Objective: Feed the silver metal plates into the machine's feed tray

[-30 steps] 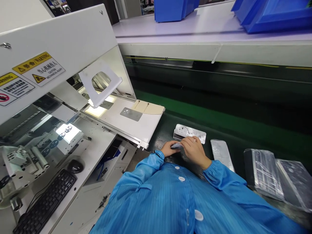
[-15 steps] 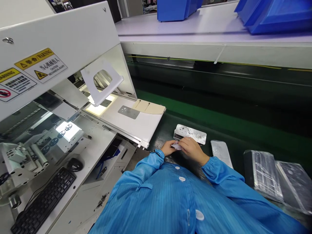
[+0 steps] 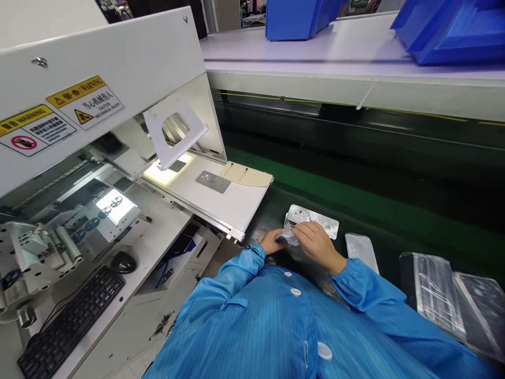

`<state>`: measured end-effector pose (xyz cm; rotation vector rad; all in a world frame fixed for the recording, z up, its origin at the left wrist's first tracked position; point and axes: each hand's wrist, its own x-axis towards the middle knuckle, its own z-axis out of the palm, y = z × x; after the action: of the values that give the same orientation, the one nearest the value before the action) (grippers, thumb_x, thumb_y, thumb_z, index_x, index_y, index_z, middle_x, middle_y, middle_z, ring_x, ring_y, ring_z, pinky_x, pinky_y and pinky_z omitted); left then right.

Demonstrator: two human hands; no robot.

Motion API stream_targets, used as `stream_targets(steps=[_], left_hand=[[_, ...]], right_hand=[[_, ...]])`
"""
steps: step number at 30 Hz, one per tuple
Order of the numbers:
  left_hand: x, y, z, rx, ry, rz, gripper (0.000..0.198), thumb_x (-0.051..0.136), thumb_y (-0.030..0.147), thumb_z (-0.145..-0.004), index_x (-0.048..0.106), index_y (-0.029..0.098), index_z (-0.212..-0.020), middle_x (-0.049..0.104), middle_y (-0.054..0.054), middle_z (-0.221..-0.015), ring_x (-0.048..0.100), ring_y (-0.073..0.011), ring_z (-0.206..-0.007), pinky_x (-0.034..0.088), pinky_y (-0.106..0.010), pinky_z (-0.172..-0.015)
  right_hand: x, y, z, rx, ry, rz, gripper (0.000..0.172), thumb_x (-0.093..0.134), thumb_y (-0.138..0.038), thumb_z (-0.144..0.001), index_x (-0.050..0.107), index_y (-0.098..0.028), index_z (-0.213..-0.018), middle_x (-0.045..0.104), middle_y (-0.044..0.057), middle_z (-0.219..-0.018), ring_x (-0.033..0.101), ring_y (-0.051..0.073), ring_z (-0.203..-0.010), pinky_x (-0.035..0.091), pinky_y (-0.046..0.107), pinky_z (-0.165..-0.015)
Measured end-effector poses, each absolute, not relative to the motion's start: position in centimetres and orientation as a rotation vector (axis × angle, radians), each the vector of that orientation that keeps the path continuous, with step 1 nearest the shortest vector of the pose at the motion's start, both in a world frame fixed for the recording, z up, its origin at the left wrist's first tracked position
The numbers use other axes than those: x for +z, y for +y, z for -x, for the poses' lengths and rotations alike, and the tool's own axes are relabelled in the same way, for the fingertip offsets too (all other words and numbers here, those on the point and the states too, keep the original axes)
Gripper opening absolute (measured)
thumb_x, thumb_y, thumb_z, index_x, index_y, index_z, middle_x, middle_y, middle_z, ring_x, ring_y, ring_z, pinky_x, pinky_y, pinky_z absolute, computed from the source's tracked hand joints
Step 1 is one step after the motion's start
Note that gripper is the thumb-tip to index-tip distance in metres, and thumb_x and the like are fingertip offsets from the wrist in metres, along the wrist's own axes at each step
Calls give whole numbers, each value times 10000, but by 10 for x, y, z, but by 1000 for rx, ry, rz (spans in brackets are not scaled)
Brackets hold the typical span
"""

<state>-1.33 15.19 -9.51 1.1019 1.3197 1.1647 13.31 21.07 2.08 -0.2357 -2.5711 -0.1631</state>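
Observation:
My left hand is closed on the edge of a thin dark panel, mostly hidden between my hands. My right hand pinches a crumpled clear plastic film, which stands up from the panel. Just beyond my fingers lies a stack of silvery phone-back-shaped panels with round camera holes at the left end. A separate pale panel in clear wrap rests to the right of my right hand.
Left of me stands a white machine with warning labels. Its white feed belt carries a grey panel. Plastic-wrapped stacks lie at the right. A keyboard and mouse sit lower left; blue bins stand on the shelf.
The clear film has risen and spread upward between my hands, showing more of the dark panel. My right hand has shifted slightly right. The whole view has moved a little.

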Motion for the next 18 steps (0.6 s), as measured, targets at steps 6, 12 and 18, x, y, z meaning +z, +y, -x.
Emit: stream_targets(steps=[6,12,18], left_hand=[[-94,151,15,1168,1326,-1071,466,821,176,-521,669,119,-957,696,-46,-883,618,-196,-865,471,-352,-866],[-95,150,18,1170,1331,-1043,479,820,188,-538,667,123,-988,699,-51,-904,623,-200,-891,464,-365,-894],[-98,152,19,1157,1325,-1021,452,810,248,-562,676,125,-976,711,-55,-895,631,-203,-880,467,-376,-895]], right_hand=[[25,207,-133,-184,-2562,292,265,399,-39,-823,637,-145,-872,644,92,-817,507,210,-791,369,336,-712],[33,206,-133,-185,-2536,379,231,422,-58,-818,620,-157,-884,650,83,-836,529,207,-807,366,342,-755],[40,211,-132,-119,-2504,484,269,386,-40,-793,586,-172,-915,662,98,-927,573,222,-892,401,354,-816]])
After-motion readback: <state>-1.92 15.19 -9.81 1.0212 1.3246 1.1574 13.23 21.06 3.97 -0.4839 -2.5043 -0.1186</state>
